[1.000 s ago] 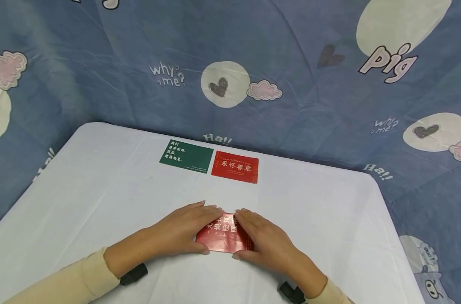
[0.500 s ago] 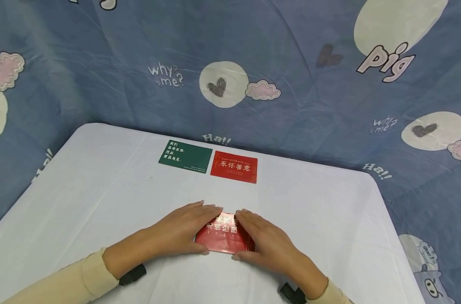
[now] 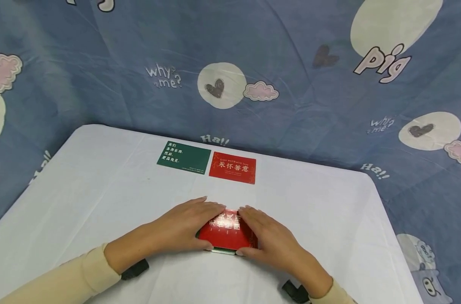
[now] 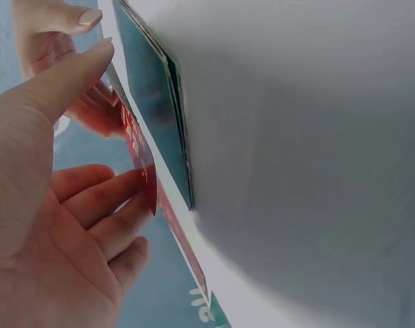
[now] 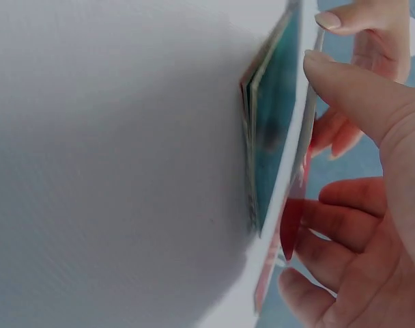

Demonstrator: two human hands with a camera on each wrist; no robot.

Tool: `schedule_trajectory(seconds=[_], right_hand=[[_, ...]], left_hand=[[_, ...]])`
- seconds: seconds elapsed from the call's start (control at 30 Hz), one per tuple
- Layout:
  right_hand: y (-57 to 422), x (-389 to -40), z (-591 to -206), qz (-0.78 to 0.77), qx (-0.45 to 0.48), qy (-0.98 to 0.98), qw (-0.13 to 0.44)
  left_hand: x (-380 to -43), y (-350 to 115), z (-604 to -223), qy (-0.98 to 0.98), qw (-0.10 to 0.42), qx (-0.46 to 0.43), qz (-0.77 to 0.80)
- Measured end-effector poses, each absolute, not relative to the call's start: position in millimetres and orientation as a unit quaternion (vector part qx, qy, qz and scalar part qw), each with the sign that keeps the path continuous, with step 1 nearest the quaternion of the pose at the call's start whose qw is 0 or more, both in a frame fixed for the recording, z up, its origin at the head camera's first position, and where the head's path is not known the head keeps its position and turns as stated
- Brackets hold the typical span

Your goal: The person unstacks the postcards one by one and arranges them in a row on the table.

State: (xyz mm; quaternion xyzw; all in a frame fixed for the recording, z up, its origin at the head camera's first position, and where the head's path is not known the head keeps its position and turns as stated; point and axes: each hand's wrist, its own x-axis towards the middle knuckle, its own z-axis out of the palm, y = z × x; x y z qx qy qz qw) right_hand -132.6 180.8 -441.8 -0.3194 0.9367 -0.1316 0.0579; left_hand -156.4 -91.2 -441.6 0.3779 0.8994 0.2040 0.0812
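Observation:
A glossy red card with white characters is held by its two short sides, left hand on one and right hand on the other. Thumbs touch its near edge and fingertips its far edge. Beneath it, a green strip and pale edges show in the head view. Both wrist views reveal a small stack of cards with a green top, lying on the table under the hands. A gap separates the red card from that stack. Fingers partly cover the card's ends.
A green card and another red card lie side by side near the back edge of the white-covered table. Behind the table hangs a blue printed cloth. Dark wrist devices sit below the wrists.
Both hands have raised the red card slightly, and the green card edge below it now shows. The far cards stay put; the view has shifted a little.

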Motion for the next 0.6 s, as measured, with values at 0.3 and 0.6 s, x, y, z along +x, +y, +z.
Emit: schedule_trajectory(seconds=[0.3, 0.6], right_hand=[[190.5, -142.3, -426.3, -0.115, -0.312, 0.942, 0.045], [208.7, -147.9, -415.2, -0.113, -0.303, 0.946, 0.025]], left_hand=[[-164.5, -79.5, -433.9, 0.904, 0.059, 0.375, 0.195], [-177.8, -59.5, -423.0, 0.900, 0.050, 0.392, 0.185]])
